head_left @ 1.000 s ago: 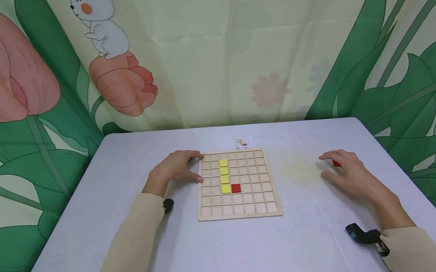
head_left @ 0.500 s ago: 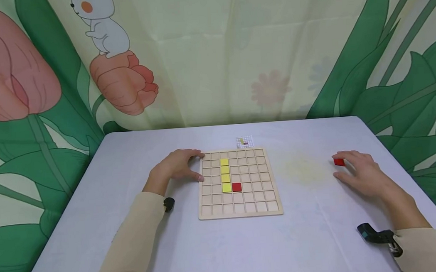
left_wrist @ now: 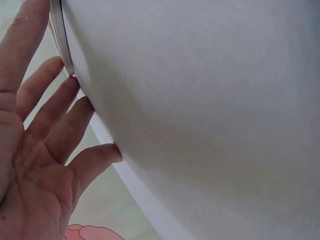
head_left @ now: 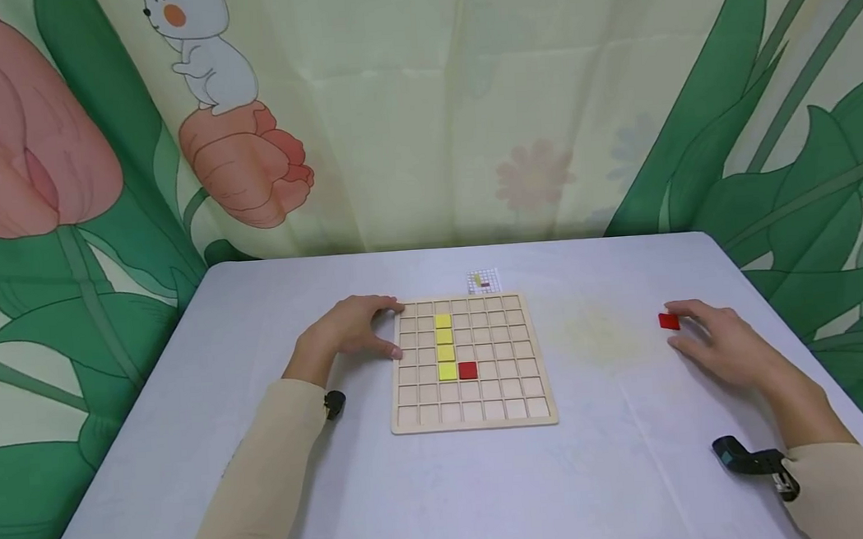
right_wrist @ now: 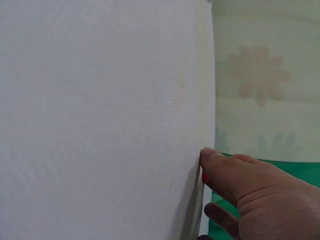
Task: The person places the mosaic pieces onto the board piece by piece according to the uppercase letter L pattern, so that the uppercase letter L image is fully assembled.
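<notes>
A wooden grid board [head_left: 475,423] lies on the table. Several yellow tiles [head_left: 445,337] form a column in its cells, and a red tile [head_left: 468,371] sits right of the lowest one. My left hand [head_left: 342,331] rests along the board's left edge, fingertips at the upper corner and thumb lower down. In the left wrist view its fingers [left_wrist: 55,112] are spread beside the board's edge. A loose red square tile [head_left: 669,322] lies on the right of the table. My right hand [head_left: 725,346] is at this tile, thumb and index finger apart; exact contact cannot be told.
A small printed grid card [head_left: 483,281] with a coloured pattern lies just behind the board. White cloth covers the table [head_left: 482,497]. Behind it hangs a curtain [head_left: 409,139] printed with flowers and leaves.
My right hand has shifted to the right, uncovering more of the loose red tile, which stays at about the same spot. The left hand and board have stayed put.
</notes>
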Action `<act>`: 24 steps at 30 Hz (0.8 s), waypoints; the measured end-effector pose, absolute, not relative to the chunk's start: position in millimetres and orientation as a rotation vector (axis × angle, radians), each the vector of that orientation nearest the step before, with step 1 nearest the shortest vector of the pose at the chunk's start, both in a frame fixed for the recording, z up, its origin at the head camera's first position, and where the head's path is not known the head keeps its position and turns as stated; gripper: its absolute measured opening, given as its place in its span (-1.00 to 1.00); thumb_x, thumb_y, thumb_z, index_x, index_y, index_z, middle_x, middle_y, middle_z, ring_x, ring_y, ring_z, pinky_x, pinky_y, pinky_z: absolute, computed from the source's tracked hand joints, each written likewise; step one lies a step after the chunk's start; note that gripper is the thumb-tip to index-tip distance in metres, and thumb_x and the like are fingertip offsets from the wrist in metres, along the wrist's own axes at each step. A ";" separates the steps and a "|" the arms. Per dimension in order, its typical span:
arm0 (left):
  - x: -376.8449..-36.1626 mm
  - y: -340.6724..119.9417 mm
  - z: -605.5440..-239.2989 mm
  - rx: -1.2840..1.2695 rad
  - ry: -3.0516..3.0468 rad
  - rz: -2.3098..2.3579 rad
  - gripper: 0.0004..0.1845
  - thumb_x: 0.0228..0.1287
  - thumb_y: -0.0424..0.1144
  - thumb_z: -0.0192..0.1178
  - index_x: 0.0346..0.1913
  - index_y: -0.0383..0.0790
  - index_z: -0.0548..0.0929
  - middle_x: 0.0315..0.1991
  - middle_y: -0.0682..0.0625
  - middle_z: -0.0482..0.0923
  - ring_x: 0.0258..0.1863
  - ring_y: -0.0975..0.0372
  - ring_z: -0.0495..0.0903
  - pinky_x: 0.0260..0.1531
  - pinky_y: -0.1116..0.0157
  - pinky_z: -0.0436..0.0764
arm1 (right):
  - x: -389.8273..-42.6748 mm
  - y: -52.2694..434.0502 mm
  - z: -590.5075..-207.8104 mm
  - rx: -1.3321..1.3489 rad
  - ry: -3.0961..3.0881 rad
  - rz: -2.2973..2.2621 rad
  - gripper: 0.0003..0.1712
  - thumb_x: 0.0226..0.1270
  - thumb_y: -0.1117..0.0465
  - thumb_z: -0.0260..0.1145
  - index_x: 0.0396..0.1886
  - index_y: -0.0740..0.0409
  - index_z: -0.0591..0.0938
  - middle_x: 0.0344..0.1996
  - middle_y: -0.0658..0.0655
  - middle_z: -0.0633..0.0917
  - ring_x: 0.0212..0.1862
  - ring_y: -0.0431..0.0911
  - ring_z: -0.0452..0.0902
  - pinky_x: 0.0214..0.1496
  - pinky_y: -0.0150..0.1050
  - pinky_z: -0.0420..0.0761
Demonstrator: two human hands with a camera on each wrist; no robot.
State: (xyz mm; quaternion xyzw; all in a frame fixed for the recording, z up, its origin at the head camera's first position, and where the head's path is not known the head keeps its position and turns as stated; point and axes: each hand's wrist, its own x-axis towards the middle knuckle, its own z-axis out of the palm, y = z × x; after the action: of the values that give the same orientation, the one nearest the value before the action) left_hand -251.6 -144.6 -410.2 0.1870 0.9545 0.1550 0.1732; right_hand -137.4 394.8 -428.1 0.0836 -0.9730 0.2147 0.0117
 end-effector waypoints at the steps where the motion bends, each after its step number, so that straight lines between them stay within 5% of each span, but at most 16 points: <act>1: -251.7 -144.4 -410.5 0.532 2.708 0.436 -0.02 -0.36 0.30 0.47 0.30 0.21 0.41 0.37 0.14 0.25 0.39 0.14 0.15 0.34 0.08 0.20 | -138.0 395.5 -429.0 0.266 -3.026 0.672 -0.34 0.29 0.12 0.29 0.31 0.22 0.31 0.15 0.41 0.42 0.20 0.39 0.19 0.06 0.46 0.24; 7: -252.0 -143.6 -410.9 0.535 2.706 0.440 -0.02 -0.36 0.30 0.47 0.30 0.19 0.41 0.37 0.12 0.25 0.39 0.12 0.15 0.34 0.07 0.20 | -139.7 395.1 -431.6 0.254 -3.004 0.680 -0.38 0.25 0.16 0.32 0.28 0.16 0.35 -0.07 0.30 0.53 0.12 0.33 0.29 0.04 0.42 0.29; 24: -252.3 -143.4 -411.2 0.505 2.698 0.444 -0.03 -0.35 0.29 0.48 0.30 0.20 0.41 0.37 0.14 0.25 0.39 0.14 0.15 0.34 0.08 0.20 | -153.6 376.0 -431.5 0.346 -2.986 0.712 -0.45 0.25 0.26 0.31 0.24 0.11 0.41 -0.14 0.23 0.56 0.11 0.26 0.32 0.10 0.38 0.28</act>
State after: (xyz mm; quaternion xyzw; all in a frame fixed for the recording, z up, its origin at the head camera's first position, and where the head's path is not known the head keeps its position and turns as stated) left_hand -252.3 -143.4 -411.2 0.1788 0.9546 0.1569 0.1794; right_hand -153.6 376.0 -431.5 0.1119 -0.9662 0.2305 0.0263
